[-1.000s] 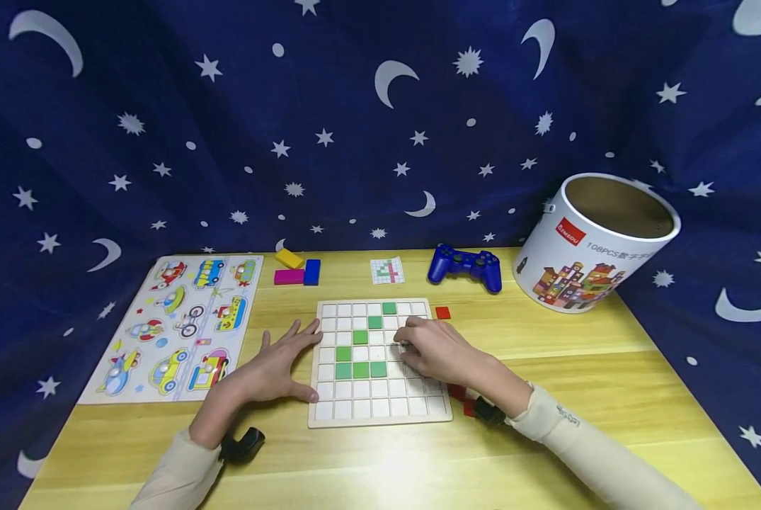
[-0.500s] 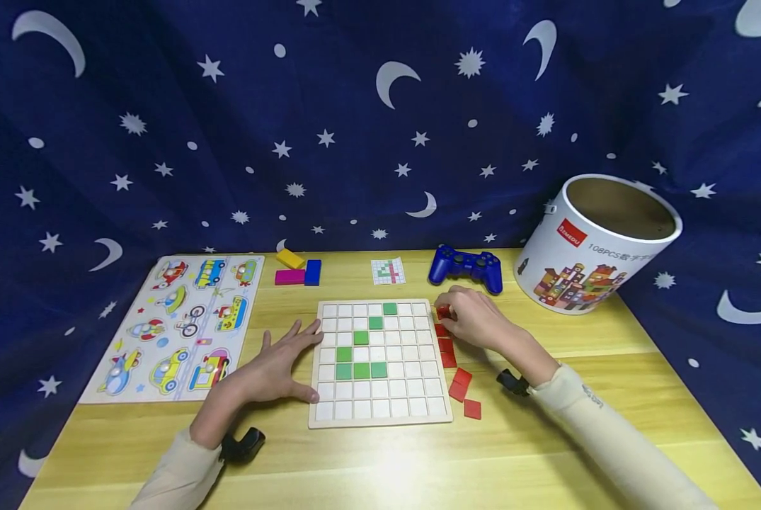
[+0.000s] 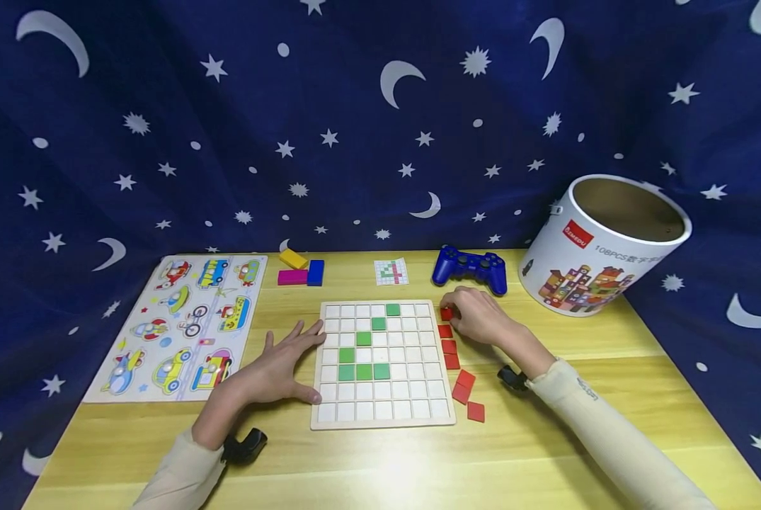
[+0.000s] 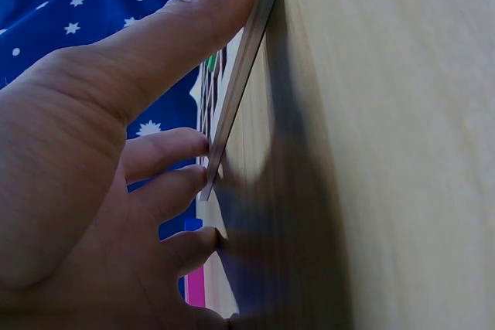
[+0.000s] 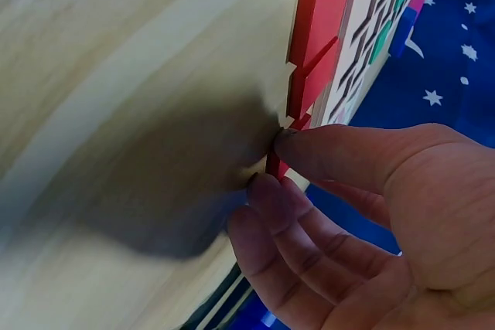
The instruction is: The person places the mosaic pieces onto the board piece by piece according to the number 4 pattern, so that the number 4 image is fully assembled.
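A white grid board [image 3: 383, 414] lies on the wooden table [image 3: 546, 453], with several green tiles [image 3: 364, 371] set in it. My left hand [image 3: 294, 358] lies flat, fingers straight, against the board's left edge; the left wrist view shows the left hand [image 4: 155, 152] with thumb and fingertips touching that board edge [image 4: 247, 52]. My right hand [image 3: 459, 315] pinches a red tile [image 3: 446, 314] on the table beside the board's upper right corner. In the right wrist view the right hand [image 5: 269, 161] has thumb and fingers closed on that red tile [image 5: 272, 169]. More red tiles [image 3: 449, 346] line the right edge.
A vehicle peg puzzle [image 3: 182, 326] lies at the left. At the back are yellow, magenta and blue blocks [image 3: 300, 272], a small pattern card [image 3: 391, 271] and a blue gamepad [image 3: 469, 268]. A white cardboard tub [image 3: 603, 244] stands tilted at the right. Star-printed cloth surrounds the table.
My right hand left the middle of the board and moved right and back to the red tile by the upper right corner, uncovering the row of red tiles. The left hand stayed put.
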`<state>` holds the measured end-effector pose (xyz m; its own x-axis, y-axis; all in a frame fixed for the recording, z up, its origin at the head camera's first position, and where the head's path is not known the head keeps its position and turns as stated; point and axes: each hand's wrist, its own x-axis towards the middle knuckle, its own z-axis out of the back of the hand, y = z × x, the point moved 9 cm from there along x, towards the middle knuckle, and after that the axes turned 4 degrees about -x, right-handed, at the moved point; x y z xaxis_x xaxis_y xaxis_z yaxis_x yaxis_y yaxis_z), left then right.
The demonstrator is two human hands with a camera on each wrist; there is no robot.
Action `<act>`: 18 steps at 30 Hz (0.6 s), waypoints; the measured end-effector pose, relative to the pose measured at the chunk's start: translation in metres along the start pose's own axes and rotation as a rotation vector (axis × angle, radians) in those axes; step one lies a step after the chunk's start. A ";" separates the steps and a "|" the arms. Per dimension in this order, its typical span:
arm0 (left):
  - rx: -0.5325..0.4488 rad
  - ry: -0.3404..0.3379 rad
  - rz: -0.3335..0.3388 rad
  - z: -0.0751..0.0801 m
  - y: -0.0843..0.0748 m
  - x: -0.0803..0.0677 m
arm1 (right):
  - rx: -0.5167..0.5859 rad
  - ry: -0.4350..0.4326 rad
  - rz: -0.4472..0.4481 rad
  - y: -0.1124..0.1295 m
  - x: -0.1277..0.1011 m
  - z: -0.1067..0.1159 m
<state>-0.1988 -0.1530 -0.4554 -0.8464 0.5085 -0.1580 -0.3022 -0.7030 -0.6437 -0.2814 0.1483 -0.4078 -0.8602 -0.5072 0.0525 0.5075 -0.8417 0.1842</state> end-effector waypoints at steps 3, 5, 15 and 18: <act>0.000 -0.002 -0.006 0.000 -0.001 0.000 | 0.004 -0.001 -0.008 -0.002 0.000 0.001; 0.006 -0.002 -0.009 0.000 -0.001 0.000 | 0.003 -0.009 -0.012 -0.002 0.000 0.003; 0.002 -0.005 -0.011 0.001 -0.002 -0.001 | 0.011 -0.044 0.028 0.021 0.003 0.011; -0.004 -0.001 -0.005 0.000 -0.002 0.000 | 0.019 -0.041 0.052 0.032 0.004 0.010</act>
<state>-0.1982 -0.1519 -0.4544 -0.8452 0.5118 -0.1542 -0.3047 -0.6983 -0.6477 -0.2690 0.1213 -0.3922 -0.8344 -0.5416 0.1022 0.5506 -0.8108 0.1987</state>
